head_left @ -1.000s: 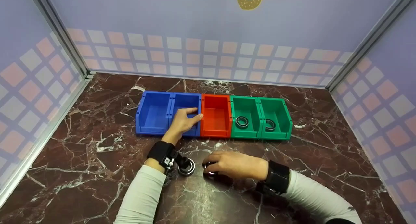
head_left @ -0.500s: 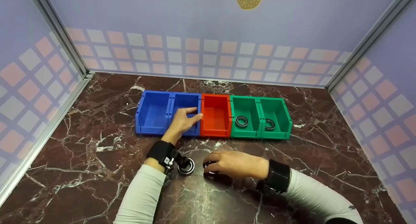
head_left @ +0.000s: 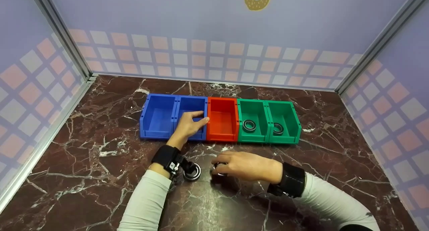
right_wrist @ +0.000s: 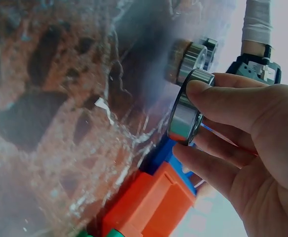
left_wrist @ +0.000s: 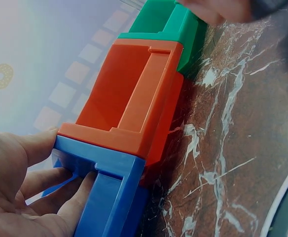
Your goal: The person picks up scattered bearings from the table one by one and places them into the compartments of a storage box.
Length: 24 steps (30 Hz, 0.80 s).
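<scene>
My right hand (head_left: 246,165) pinches a ball bearing (right_wrist: 186,116) between thumb and fingers, close over the table; in the right wrist view its shiny outer ring faces the camera. On the table under my left wrist lies another bearing (head_left: 197,174), partly covered by the wrist camera. My left hand (head_left: 188,125) grips the right-side wall of a blue bin (left_wrist: 112,192), fingers inside it and thumb at the rim where it meets the red bin (head_left: 222,124). One bearing (head_left: 249,126) lies in the inner green bin (head_left: 252,107), another bearing (head_left: 278,129) in the outer green bin (head_left: 285,107).
A second blue bin (head_left: 157,115) ends the row on the left. The bins stand side by side on a dark red marbled table (head_left: 100,177). Tiled-pattern panels (head_left: 214,23) enclose the back and both sides.
My right hand has risen slightly and shifted a little right and away from me, carrying the bearing. The left hand and the bins stay as they were.
</scene>
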Available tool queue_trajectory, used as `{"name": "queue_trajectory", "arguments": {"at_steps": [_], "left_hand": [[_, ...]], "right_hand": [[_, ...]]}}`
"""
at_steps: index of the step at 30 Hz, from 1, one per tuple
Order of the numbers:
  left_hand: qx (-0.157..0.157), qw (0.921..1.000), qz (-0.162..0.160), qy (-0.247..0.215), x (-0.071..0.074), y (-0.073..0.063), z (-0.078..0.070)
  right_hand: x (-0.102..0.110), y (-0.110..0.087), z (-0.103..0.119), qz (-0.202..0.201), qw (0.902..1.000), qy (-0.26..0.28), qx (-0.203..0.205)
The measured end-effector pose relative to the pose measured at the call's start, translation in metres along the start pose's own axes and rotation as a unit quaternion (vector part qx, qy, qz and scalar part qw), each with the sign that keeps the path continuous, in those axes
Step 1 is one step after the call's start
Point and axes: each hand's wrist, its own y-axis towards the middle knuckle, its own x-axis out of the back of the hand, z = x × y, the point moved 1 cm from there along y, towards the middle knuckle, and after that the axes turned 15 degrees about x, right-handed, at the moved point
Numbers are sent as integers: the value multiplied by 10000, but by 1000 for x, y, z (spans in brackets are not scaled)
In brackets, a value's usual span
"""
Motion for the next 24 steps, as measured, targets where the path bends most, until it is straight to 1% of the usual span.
{"name": "queue_trajectory", "arguments": {"at_steps": [9,14,20,24], "left_hand": [[-67,9999,-4,118,0,1,0],[-81,9999,-40,123,0,1,-1],[46,10000,-23,63,0,1,-1],[-10,9999,-51,117,0,0,-1]], "right_hand": [[14,-2,-3,63,9998,-184,-64],[22,-2,-5,-70,9998,-168,-86],[29,-2,-8,-143,9996,-218,-55],[32,-2,-11,-194,9995,-257,-5]]}}
